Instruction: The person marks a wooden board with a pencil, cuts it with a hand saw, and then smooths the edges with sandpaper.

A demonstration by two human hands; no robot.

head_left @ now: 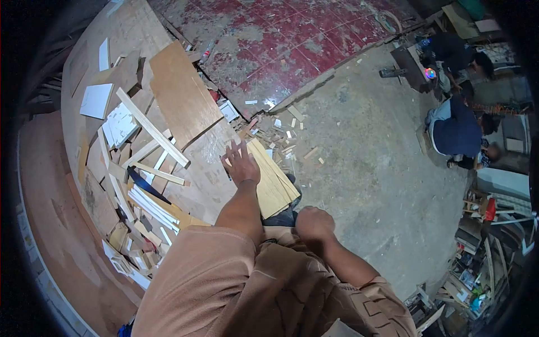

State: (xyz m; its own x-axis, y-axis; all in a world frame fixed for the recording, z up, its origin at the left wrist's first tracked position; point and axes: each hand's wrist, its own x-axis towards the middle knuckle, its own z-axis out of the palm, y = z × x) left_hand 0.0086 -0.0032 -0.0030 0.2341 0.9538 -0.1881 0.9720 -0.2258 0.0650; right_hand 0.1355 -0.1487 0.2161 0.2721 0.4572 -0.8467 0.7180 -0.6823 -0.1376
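Note:
My left hand [243,163] has its fingers spread, palm down, at the left edge of some thin wooden boards [273,182]. These pale yellowish boards lie fanned a little over one another in front of my body, and part of the top one is behind my hand. Beside their near right corner, my right hand [314,221] is curled into a fist with its knuckles facing up. Its fingertips are hidden, and I cannot tell what it holds. A dark shape [281,218] shows beneath the boards' near end.
On the left, a large wooden worktop [205,188] carries a brown plywood sheet [182,92], wood strips [152,128] and white panels [96,101]. Offcuts [289,135] litter the concrete floor [370,163]. People [457,126] crouch at the right, above a scrap pile [469,281].

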